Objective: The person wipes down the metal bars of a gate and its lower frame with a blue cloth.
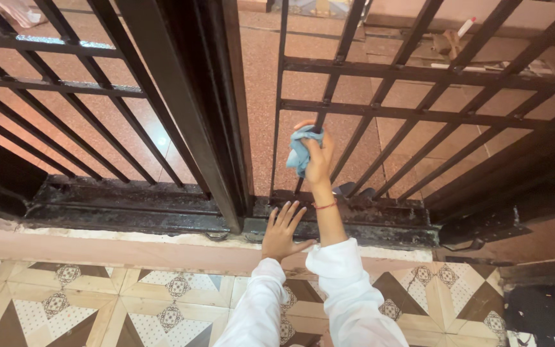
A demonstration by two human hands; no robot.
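two hands are in view, both in white sleeves, reaching up from 6 o'clock toward a black metal gate. our right hand [319, 157] is closed around a light blue cloth [300, 149], pressing it against a slanted bar [329, 87] of the gate [419, 74] a little right of frame centre. the cloth is bunched in the fist, with a loose fold hanging toward 7 o'clock. our left hand [282, 231] lies open, fingers spread, flat against the dark bottom rail [130, 205] at 6 o'clock from the cloth, holding nothing. a thick upright post [194, 96] stands just at 9 o'clock of the cloth. beyond the bars we note a reddish speckled floor [271, 77]; at the near side, patterned tiles [97, 302] run along the frame bottom. a red thread [325, 205] circles the right wrist.

risks, in our judgement: the grip takes in only part of the cloth, so the hanging fold could snag on the cross bar [419, 115] or slip free and drop through to the far floor. the bottom rail looks grimy and rough; the bracing palm could slide or scrape. knuckles sit close to the bars and could knock them on a hard stroke.
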